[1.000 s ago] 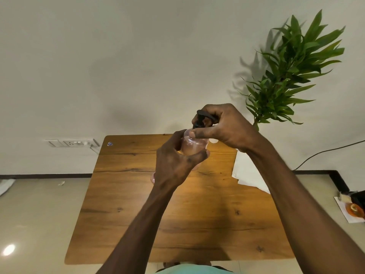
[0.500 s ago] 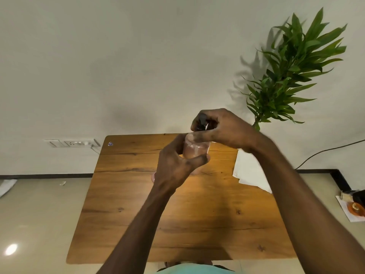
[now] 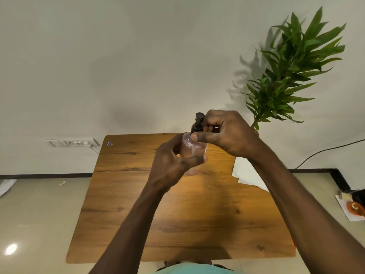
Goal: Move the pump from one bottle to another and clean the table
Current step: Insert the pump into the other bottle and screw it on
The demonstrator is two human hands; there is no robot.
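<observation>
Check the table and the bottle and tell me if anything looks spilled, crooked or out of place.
No spill shows on the table. The white paper overhangs the table's right edge. The left hand grips the clear bottle while the right hand pinches the black pump at its neck.
</observation>
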